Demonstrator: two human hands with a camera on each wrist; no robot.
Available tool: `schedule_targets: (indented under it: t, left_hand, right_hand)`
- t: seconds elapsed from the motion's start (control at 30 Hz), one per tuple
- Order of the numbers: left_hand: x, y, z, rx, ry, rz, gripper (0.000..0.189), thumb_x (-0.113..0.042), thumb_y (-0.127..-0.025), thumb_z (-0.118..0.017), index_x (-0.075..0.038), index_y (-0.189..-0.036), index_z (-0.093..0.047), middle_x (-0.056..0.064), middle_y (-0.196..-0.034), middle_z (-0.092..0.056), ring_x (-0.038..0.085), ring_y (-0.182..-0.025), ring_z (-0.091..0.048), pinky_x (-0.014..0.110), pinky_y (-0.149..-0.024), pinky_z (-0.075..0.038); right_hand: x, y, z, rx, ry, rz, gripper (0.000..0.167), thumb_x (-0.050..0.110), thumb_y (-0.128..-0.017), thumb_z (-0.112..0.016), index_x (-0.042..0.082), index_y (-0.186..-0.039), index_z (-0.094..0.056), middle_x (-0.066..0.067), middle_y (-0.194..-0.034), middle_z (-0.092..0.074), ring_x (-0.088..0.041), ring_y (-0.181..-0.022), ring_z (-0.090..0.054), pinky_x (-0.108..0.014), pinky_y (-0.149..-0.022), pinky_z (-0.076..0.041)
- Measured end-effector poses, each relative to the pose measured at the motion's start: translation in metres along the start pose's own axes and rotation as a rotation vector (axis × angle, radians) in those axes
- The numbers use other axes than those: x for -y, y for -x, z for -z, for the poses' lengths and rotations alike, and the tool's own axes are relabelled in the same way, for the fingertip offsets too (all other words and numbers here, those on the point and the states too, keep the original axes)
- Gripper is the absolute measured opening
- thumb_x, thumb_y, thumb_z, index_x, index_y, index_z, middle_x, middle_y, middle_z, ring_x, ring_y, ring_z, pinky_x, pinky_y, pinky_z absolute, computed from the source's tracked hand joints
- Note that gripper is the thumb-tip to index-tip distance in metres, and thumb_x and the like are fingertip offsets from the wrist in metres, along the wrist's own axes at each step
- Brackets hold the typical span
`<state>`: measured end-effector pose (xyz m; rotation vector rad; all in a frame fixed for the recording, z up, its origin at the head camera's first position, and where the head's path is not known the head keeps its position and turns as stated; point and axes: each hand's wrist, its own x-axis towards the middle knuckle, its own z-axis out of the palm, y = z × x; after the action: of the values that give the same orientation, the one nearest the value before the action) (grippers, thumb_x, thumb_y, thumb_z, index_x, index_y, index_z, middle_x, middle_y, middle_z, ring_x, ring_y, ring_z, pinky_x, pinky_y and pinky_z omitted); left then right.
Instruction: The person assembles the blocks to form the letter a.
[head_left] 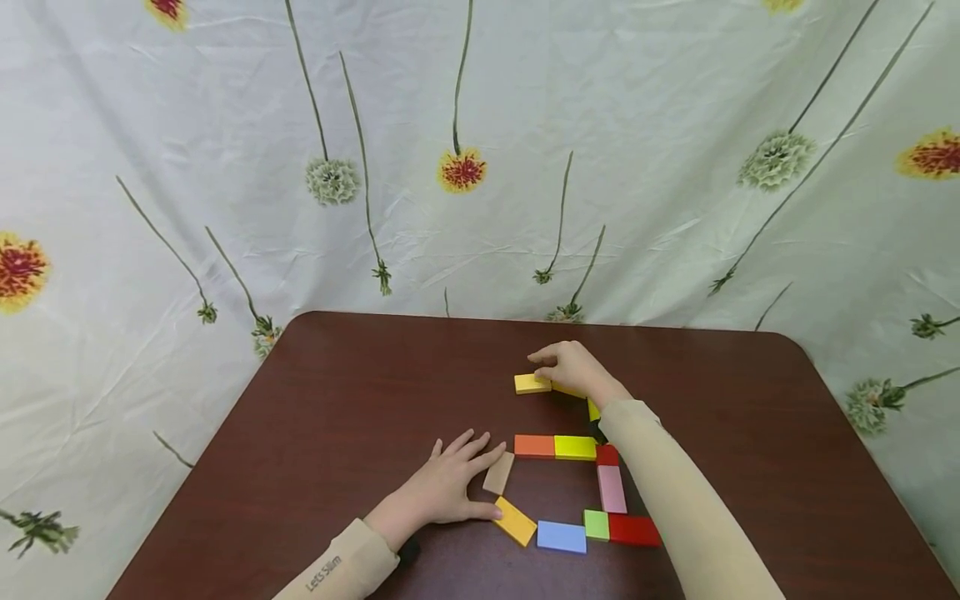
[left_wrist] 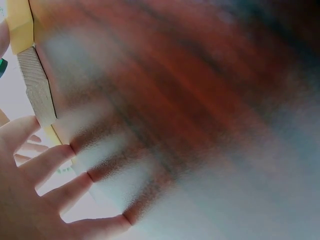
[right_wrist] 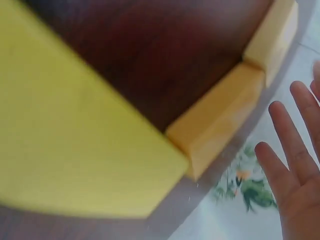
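Note:
My left hand (head_left: 442,492) lies on the table with its fingers spread. Its thumb touches an orange-yellow block (head_left: 515,522), and the index finger is beside a plain wooden block (head_left: 498,473). Those fingers (left_wrist: 55,167) look straight in the left wrist view. At the back, my right hand (head_left: 573,367) is over a pale yellow block (head_left: 527,384), with the thumb at that block's right end. Adjoining it is a second yellow block (right_wrist: 217,117), partly hidden by the hand in the head view. The right fingers (right_wrist: 287,135) appear extended, the thumb out of sight there.
Flat blocks form a line: blue (head_left: 561,537), light green (head_left: 596,525), red (head_left: 633,530), pink (head_left: 612,488), bright yellow (head_left: 575,447) and orange (head_left: 534,447). My right forearm (head_left: 690,500) crosses beside them. A flowered cloth (head_left: 480,250) hangs behind the dark table (head_left: 360,375).

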<state>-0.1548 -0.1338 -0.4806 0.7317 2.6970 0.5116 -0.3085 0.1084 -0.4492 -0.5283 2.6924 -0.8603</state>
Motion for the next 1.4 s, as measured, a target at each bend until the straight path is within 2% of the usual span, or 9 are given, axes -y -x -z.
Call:
schedule_targets:
  t: [0.1, 0.3, 0.57, 0.87, 1.1, 1.2, 1.4]
  left_hand:
    - [0.0, -0.001, 0.0, -0.005, -0.004, 0.001, 0.09, -0.062, -0.08, -0.071, -0.024, -0.154, -0.036, 0.012, -0.16, -0.032, 0.039, -0.149, -0.023, 0.075, -0.108, -0.022]
    - [0.002, -0.002, 0.001, -0.011, 0.0, -0.009, 0.09, -0.061, -0.08, -0.072, -0.024, -0.154, -0.036, 0.013, -0.159, -0.033, 0.04, -0.149, -0.024, 0.075, -0.107, -0.021]
    - [0.006, 0.001, 0.001, -0.016, 0.002, -0.014, 0.09, -0.06, -0.081, -0.072, -0.023, -0.154, -0.036, 0.014, -0.159, -0.033, 0.041, -0.148, -0.024, 0.076, -0.107, -0.021]
    - [0.005, -0.001, 0.001, -0.021, 0.012, -0.019, 0.089, -0.058, -0.081, -0.073, -0.022, -0.154, -0.037, 0.015, -0.159, -0.033, 0.042, -0.148, -0.024, 0.076, -0.107, -0.021]
    - [0.008, -0.003, 0.001, -0.011, 0.024, -0.019, 0.091, -0.061, -0.081, -0.071, -0.023, -0.155, -0.033, 0.013, -0.16, -0.03, 0.041, -0.149, -0.022, 0.076, -0.108, -0.019]
    - [0.01, -0.003, 0.003, -0.009, 0.052, -0.014, 0.092, -0.06, -0.081, -0.071, -0.023, -0.156, -0.032, 0.013, -0.16, -0.031, 0.04, -0.149, -0.022, 0.076, -0.109, -0.018]
    - [0.013, -0.002, 0.011, -0.036, 0.095, 0.001, 0.09, -0.057, -0.081, -0.073, -0.019, -0.154, -0.037, 0.014, -0.157, -0.036, 0.039, -0.148, -0.026, 0.073, -0.11, -0.018]
  right_hand:
    - [-0.007, 0.005, 0.01, -0.047, -0.026, 0.002, 0.032, 0.02, -0.096, -0.064, 0.012, -0.127, -0.068, -0.011, -0.131, -0.065, -0.031, -0.12, -0.06, -0.045, -0.1, -0.05]
    - [-0.03, 0.027, 0.026, -0.09, -0.035, -0.046, 0.031, 0.022, -0.098, -0.062, 0.011, -0.127, -0.068, -0.014, -0.131, -0.064, -0.033, -0.117, -0.06, -0.046, -0.096, -0.053]
    - [-0.059, 0.05, 0.023, -0.114, -0.005, -0.085, 0.033, 0.018, -0.096, -0.063, 0.006, -0.127, -0.067, -0.018, -0.13, -0.064, -0.035, -0.118, -0.058, -0.05, -0.099, -0.05]
    - [-0.071, 0.063, 0.013, -0.14, 0.009, -0.095, 0.036, 0.022, -0.097, -0.062, 0.005, -0.129, -0.065, -0.02, -0.129, -0.064, -0.036, -0.115, -0.058, -0.052, -0.101, -0.048]
    - [-0.081, 0.074, 0.011, -0.143, -0.015, -0.104, 0.04, 0.027, -0.101, -0.056, 0.005, -0.134, -0.061, -0.022, -0.135, -0.059, -0.04, -0.124, -0.054, -0.056, -0.104, -0.044]
    - [-0.083, 0.078, 0.012, -0.145, -0.029, -0.11, 0.042, 0.027, -0.102, -0.054, 0.005, -0.136, -0.059, -0.022, -0.138, -0.057, -0.041, -0.127, -0.053, -0.057, -0.105, -0.042]
    - [-0.078, 0.084, 0.021, -0.151, -0.045, -0.14, 0.043, 0.03, -0.101, -0.054, 0.005, -0.137, -0.058, -0.023, -0.138, -0.057, -0.04, -0.122, -0.054, -0.056, -0.103, -0.045]
